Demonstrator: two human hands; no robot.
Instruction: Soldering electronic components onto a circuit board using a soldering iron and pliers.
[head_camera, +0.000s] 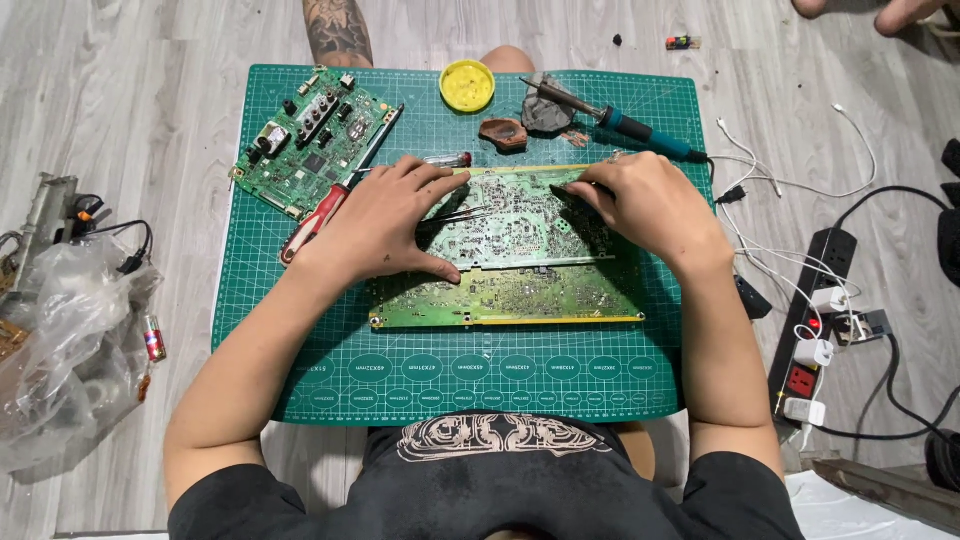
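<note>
Left hand (385, 225) lies flat, fingers spread and released, palm pressing the upper of two stacked yellow-green printed circuit boards (520, 225), solder side up. A pair of thin metal tweezers (462, 213) pokes out by the left fingers; whether they grip it I cannot tell. Right hand (650, 205) has its fingers curled at the board's upper right edge, seemingly pinching or prying something small; the contact point is hidden under the fingertips.

Both boards rest mid-way on a green gridded cutting mat (500, 375) laid on the grey plank floor.

Judgement: the board is being steadied for inspection or rework. The next move likely calls for a firm hold from the left hand and fine fingertip work from the right.

Nearby: blue-handled soldering iron (625, 127), red-handled screwdriver (318, 220), smaller green circuit board (310, 140), round yellow tin (467, 86). The lower board is mostly covered.
</note>
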